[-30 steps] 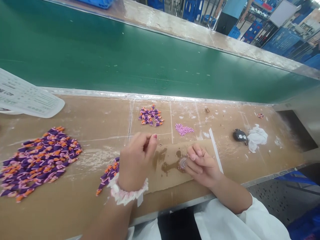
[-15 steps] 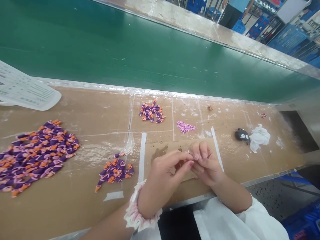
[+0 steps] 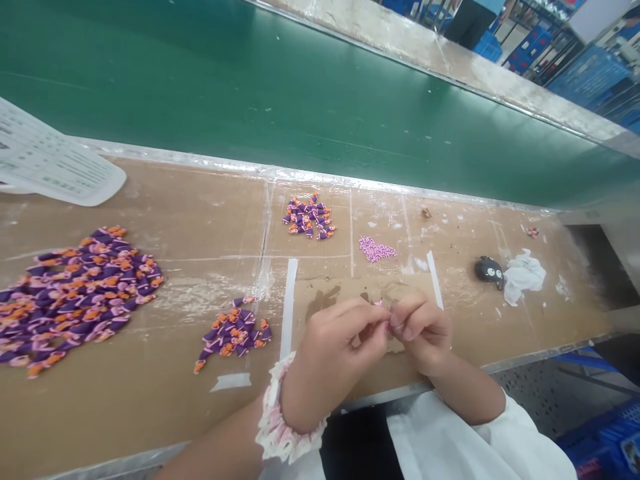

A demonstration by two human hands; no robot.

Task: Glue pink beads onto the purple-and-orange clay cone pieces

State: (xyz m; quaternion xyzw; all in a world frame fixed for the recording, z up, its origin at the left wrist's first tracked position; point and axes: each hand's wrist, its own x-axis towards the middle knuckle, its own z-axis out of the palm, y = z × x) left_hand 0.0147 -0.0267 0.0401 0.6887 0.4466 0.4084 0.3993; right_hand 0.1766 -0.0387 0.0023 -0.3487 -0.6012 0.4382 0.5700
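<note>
My left hand (image 3: 335, 357), with a frilly pink and white band at the wrist, pinches with thumb and forefinger. Its fingertips meet those of my right hand (image 3: 424, 333), which is also closed in a pinch. Whatever they hold is too small and too covered by the fingers to make out. A tiny pink bit (image 3: 379, 303) shows just beyond the fingertips. Under the hands is a brown cardboard piece (image 3: 345, 291) with dark stains. Past it lies a patch of tiny pink pieces (image 3: 376, 249). Left of my left hand is a small cluster of purple and orange figures (image 3: 234, 331).
A large pile of such figures (image 3: 83, 293) covers the left, and another cluster (image 3: 309, 217) lies at the back. Tape strips (image 3: 289, 307) flank the cardboard. To the right are a black object with eyes (image 3: 488, 269) and white tissue (image 3: 523, 275). A green belt (image 3: 300, 100) runs behind.
The right hand's fingers have curled further and turned down at the pinch, while the left hand keeps its pinch. The whole view has shifted slightly.
</note>
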